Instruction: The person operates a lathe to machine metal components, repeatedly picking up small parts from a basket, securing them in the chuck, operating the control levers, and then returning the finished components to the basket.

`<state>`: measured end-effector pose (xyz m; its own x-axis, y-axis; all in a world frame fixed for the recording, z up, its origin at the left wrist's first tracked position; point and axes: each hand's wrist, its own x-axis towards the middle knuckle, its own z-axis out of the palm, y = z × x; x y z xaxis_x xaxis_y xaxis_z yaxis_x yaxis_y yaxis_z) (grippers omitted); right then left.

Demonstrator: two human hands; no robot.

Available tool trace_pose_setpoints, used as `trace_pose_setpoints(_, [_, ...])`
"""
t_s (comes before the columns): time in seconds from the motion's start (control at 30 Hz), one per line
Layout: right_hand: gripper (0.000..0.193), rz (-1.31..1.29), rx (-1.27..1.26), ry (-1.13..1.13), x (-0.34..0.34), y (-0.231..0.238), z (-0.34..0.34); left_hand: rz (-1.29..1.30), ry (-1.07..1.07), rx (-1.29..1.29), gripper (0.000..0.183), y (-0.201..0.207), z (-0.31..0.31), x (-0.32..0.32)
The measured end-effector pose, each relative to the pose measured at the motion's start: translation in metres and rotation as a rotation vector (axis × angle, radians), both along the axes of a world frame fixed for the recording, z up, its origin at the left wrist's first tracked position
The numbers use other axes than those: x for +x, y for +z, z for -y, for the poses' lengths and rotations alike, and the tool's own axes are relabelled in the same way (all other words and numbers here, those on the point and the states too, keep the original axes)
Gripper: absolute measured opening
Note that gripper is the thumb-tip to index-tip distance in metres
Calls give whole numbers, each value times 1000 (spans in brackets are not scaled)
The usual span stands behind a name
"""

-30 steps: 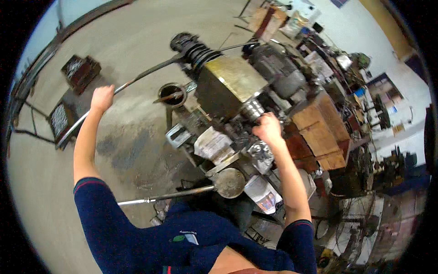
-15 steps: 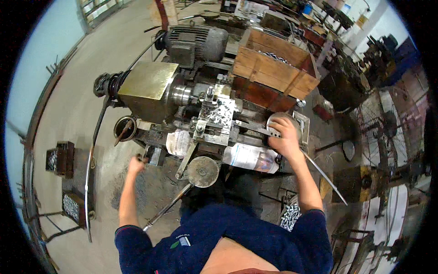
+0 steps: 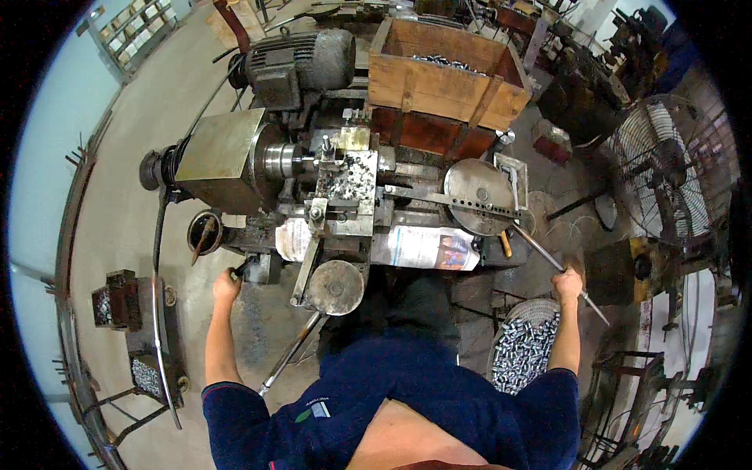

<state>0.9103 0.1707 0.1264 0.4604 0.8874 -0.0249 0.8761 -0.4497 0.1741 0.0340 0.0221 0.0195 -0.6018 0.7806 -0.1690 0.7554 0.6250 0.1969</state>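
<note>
My right hand (image 3: pixel 567 283) is closed around a long metal lever (image 3: pixel 539 247), near its outer end. The lever slants down and right from a round metal disc (image 3: pixel 472 185), which has a perforated flat bar (image 3: pixel 493 207) lying across it. My left hand (image 3: pixel 226 283) is closed on a short dark handle (image 3: pixel 241 269) at the left front of a small lathe. Between the hands, the lathe's tool slide (image 3: pixel 348 184) is strewn with dark metal chips. Left of it, a bright chuck (image 3: pixel 280 160) juts from the boxy headstock (image 3: pixel 223 149).
Behind the lathe sit an electric motor (image 3: pixel 301 63) and a wooden crate (image 3: pixel 439 90) of metal pieces. A basket of small metal parts (image 3: pixel 523 352) stands by my right arm. A second disc (image 3: pixel 335 287) with a rod is close before me. At right is a fan (image 3: pixel 666 172).
My right hand has left the round disc, moved down and right, and taken hold of the long lever. My left hand stays by the lathe's left front. The view has shifted somewhat.
</note>
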Motion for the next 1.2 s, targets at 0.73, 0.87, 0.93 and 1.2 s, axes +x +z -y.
trace_pose_setpoints(0.73, [23, -533, 43, 308, -148, -8, 156, 183, -44, 146, 40, -5, -17, 9])
trace_pose_setpoints(0.87, [36, -236, -198, 96, -97, 14, 111, -14, -257, -31, 44, -1, -25, 11])
trace_pose_setpoints(0.93, [36, -157, -246, -12, -90, 48, 75, -53, -273, -139, 44, -7, -23, 8])
trace_pose_setpoints(1.2, [29, 136, -24, -131, -15, 12, -63, -38, 132, 65, 45, -96, -28, 37])
